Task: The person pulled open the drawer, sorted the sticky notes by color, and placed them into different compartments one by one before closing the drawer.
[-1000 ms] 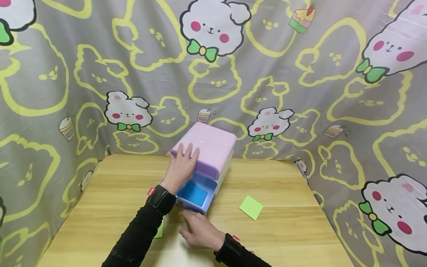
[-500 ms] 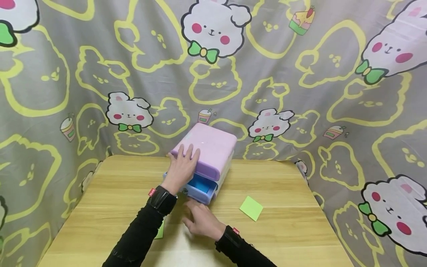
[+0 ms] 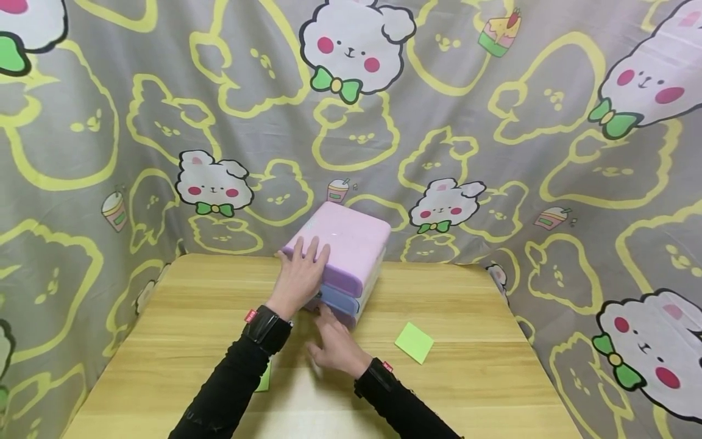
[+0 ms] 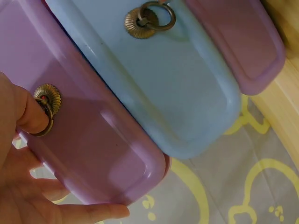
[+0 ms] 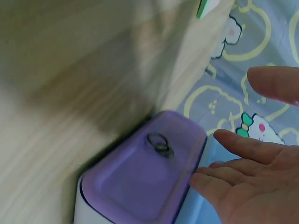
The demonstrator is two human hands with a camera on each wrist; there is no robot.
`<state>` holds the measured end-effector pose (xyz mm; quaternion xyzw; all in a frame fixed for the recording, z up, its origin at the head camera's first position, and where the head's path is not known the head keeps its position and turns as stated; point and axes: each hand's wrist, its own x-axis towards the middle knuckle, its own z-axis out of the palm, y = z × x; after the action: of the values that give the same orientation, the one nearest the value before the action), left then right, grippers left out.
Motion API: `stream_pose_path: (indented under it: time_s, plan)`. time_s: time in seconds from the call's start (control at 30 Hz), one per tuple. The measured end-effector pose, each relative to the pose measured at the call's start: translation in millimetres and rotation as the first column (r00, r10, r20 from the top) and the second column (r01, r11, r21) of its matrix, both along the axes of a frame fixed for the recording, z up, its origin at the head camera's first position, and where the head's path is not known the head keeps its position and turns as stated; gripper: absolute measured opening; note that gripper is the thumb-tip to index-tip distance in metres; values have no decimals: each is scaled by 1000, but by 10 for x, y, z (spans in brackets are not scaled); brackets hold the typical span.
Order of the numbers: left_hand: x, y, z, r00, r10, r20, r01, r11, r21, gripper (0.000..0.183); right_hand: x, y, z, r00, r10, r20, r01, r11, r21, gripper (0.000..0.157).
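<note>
A small drawer unit with a pink top [image 3: 351,238] stands on the table. Its fronts are a purple upper drawer [image 4: 107,149], a blue middle drawer [image 4: 187,79] and a purple lower drawer [image 5: 135,182], with brass ring pulls. My left hand [image 3: 298,277] rests on the unit with fingers spread over the top; its thumb lies against the upper drawer's ring pull [image 4: 48,105]. At the blue front, my right hand [image 3: 339,344] touches with extended fingertips, thumb held apart. The blue drawer sits in line with the others, its inside hidden.
A green square sticky note [image 3: 414,342] lies on the wooden table [image 3: 466,390] right of the unit. Another green piece [image 3: 264,378] is partly hidden by my left forearm. A grey patterned curtain [image 3: 362,140] hangs close behind the unit.
The blue middle drawer, open with a blue thing inside, has slid back into the unit as my right hand moved forward against it. My left hand has stayed on top.
</note>
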<state>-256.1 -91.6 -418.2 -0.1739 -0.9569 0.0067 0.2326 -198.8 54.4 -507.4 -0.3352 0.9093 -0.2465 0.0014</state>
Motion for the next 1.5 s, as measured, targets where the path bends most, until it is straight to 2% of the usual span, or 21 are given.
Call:
stream_pose_path:
  time_s: [0.3, 0.6, 0.77, 1.07, 1.37, 1.5]
  plan:
    - [2, 5, -5, 1000, 5, -4, -5, 1000, -8, 62, -38, 12, 4, 999, -13, 36, 12, 999, 41, 71]
    - [1, 10, -5, 1000, 4, 16, -4, 1000, -7, 61, -71, 44, 1, 996, -27, 79, 27, 1000, 0, 62]
    - [-6, 0, -30, 1000, 1, 0, -1, 1000, -15, 62, -117, 76, 16, 995, -32, 98, 35, 999, -31, 56]
    - [15, -40, -10, 1000, -1, 1, 1, 1000, -5, 65, -182, 87, 54, 996, -31, 84, 35, 998, -49, 57]
    - [-4, -55, -17, 998, 3, 62, -4, 1000, 11, 68, -229, 81, 62, 1000, -16, 7, 16, 996, -84, 66]
    - [12, -67, -33, 997, -2, 80, 1, 1000, 20, 75, -216, 91, 77, 1000, -11, 27, 13, 996, -90, 69]
